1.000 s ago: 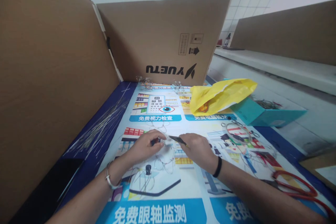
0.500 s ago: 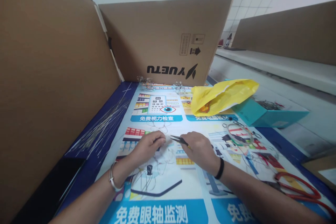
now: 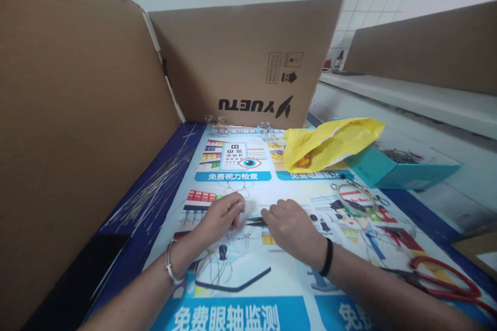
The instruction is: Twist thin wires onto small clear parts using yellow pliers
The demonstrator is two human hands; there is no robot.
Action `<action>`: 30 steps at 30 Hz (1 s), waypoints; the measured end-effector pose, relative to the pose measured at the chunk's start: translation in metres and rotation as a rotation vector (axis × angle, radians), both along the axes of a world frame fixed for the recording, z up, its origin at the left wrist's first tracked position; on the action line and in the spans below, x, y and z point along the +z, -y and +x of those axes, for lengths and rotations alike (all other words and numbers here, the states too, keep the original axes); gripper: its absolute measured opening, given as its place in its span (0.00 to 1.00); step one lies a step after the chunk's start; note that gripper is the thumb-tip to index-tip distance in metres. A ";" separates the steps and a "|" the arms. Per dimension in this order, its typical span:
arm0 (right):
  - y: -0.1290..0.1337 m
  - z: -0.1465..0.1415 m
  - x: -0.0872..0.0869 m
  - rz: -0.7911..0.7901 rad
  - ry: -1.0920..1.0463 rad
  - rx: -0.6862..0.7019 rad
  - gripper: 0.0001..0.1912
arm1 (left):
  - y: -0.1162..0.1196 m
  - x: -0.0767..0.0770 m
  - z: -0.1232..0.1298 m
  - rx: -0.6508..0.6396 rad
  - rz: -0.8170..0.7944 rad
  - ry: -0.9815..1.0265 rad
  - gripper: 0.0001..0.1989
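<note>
My left hand (image 3: 223, 215), with a silver bangle at the wrist, is closed in a pinch over the printed mat (image 3: 279, 269); what it holds is too small to make out. Just right of it, my right hand (image 3: 291, 225), with a black band at the wrist, is wrapped round small pliers (image 3: 256, 222). Their dark jaws point left toward my left fingertips, and their handles are mostly hidden in the hand. Thin looped wires (image 3: 217, 264) lie on the mat below my left hand.
Straight wires (image 3: 155, 186) lie on the left. Behind stands a cardboard panel (image 3: 240, 57), with small wire pieces (image 3: 217, 123) at its foot. On the right are a yellow bag (image 3: 334, 142), a teal box (image 3: 407, 173), a wire coil (image 3: 357, 199) and red-handled scissors (image 3: 446, 279).
The pliers' jaws have moved slightly down and left, and my right hand has turned over them. My left hand stays pinched in nearly the same place.
</note>
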State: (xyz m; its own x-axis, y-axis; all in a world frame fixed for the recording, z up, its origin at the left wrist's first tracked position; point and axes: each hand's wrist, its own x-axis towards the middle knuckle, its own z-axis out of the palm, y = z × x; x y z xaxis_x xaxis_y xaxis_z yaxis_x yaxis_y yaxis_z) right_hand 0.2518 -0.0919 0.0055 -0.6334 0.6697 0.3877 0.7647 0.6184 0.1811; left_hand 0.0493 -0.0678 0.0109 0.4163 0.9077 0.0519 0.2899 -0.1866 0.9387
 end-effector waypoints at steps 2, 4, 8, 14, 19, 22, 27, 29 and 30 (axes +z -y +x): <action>0.000 -0.001 0.000 -0.009 -0.005 -0.006 0.07 | 0.001 0.001 0.000 0.003 -0.007 -0.010 0.11; 0.000 -0.001 0.000 -0.016 -0.011 -0.013 0.07 | 0.002 0.003 0.000 -0.004 -0.004 -0.016 0.12; 0.000 -0.002 0.000 -0.041 -0.029 -0.028 0.07 | 0.002 0.007 0.000 -0.013 -0.003 -0.010 0.13; 0.001 -0.003 -0.004 -0.086 -0.079 -0.070 0.05 | 0.001 0.005 0.000 -0.009 -0.009 -0.008 0.13; 0.002 -0.006 -0.005 -0.133 -0.111 -0.102 0.04 | 0.003 0.003 0.000 0.010 -0.004 -0.044 0.13; 0.002 -0.007 -0.004 -0.145 -0.119 -0.113 0.04 | 0.005 0.003 0.001 0.016 0.009 -0.061 0.13; 0.002 -0.008 -0.003 -0.157 -0.121 -0.114 0.04 | 0.006 0.003 0.002 0.022 0.073 -0.107 0.13; 0.003 -0.008 -0.002 -0.168 -0.118 -0.117 0.04 | 0.006 0.003 0.002 0.015 0.097 -0.140 0.13; 0.003 -0.008 -0.001 -0.174 -0.112 -0.117 0.04 | 0.007 0.003 0.002 0.015 0.109 -0.155 0.13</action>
